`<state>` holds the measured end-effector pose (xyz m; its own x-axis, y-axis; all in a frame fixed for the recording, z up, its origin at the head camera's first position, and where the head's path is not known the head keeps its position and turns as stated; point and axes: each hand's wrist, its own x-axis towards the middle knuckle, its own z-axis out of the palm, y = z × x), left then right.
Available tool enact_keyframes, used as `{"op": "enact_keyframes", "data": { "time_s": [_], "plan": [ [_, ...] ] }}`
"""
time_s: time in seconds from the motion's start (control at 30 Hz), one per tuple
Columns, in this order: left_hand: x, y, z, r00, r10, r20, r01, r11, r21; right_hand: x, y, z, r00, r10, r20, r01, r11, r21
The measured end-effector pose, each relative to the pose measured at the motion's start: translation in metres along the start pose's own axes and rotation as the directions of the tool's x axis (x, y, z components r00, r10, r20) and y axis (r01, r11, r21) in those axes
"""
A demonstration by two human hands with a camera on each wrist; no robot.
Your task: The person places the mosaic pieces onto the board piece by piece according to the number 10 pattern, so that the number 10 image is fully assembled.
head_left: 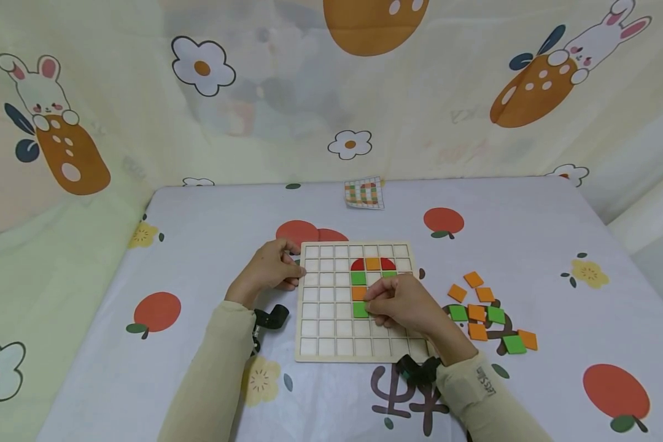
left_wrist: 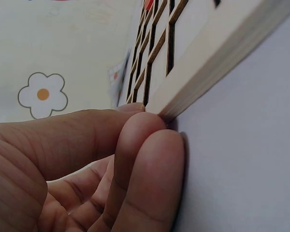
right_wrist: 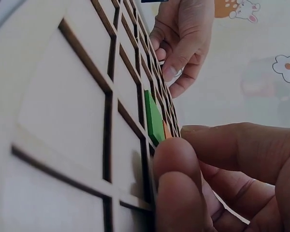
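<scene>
A pale wooden grid board (head_left: 326, 313) lies flat on the tablecloth. My left hand (head_left: 272, 267) holds its left edge near the far corner, and the left wrist view shows the fingertips (left_wrist: 154, 159) against the side. Over the board's middle, the thumb and bent fingers of my right hand (head_left: 406, 304) pinch at the right edge of a green tile (head_left: 360, 310) at its cell; the exact contact is partly hidden. Above that tile are an orange tile (head_left: 359, 293), another green tile (head_left: 359, 278) and a red rounded piece (head_left: 358, 264).
Loose orange tiles (head_left: 473, 279) and green tiles (head_left: 514, 344) lie scattered right of the board. A small patterned card (head_left: 364, 193) leans at the table's back. A printed curtain (head_left: 287, 92) hangs behind.
</scene>
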<state>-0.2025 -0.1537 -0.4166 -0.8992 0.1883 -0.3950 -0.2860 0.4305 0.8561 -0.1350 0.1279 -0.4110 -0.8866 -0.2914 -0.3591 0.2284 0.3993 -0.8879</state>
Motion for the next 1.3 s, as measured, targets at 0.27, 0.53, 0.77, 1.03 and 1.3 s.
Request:
{"op": "enact_keyframes", "data": {
  "time_s": [0.27, 0.53, 0.77, 1.03, 1.3],
  "plan": [
    [0.001, 0.0, 0.001, 1.0, -0.008, -0.001, 0.008, 1.0, 0.004, -0.001, 0.001, -0.005, 1.0, -0.013, 0.022, 0.012, 1.0, 0.012],
    [-0.001, -0.001, 0.0, 1.0, -0.007, -0.012, 0.007, 1.0, 0.007, -0.014, -0.004, -0.054, 0.995, -0.044, -0.089, 0.035, 0.994, -0.103],
    [0.0, -0.001, 0.001, 1.0, 0.007, -0.003, -0.007, 1.0, 0.004, -0.026, 0.015, -0.101, 0.967, 0.064, -0.247, -0.13, 0.956, -0.261],
    [0.0, 0.0, 0.001, 1.0, 0.0, -0.004, 0.0, 1.0, 0.007, -0.033, 0.033, -0.118, 0.941, 0.156, -0.302, -0.26, 0.902, -0.344],
    [0.002, -0.002, 0.002, 1.0, -0.003, -0.007, 0.003, 1.0, 0.003, -0.035, 0.035, -0.116, 0.938, 0.164, -0.304, -0.275, 0.889, -0.367]
  ]
}}
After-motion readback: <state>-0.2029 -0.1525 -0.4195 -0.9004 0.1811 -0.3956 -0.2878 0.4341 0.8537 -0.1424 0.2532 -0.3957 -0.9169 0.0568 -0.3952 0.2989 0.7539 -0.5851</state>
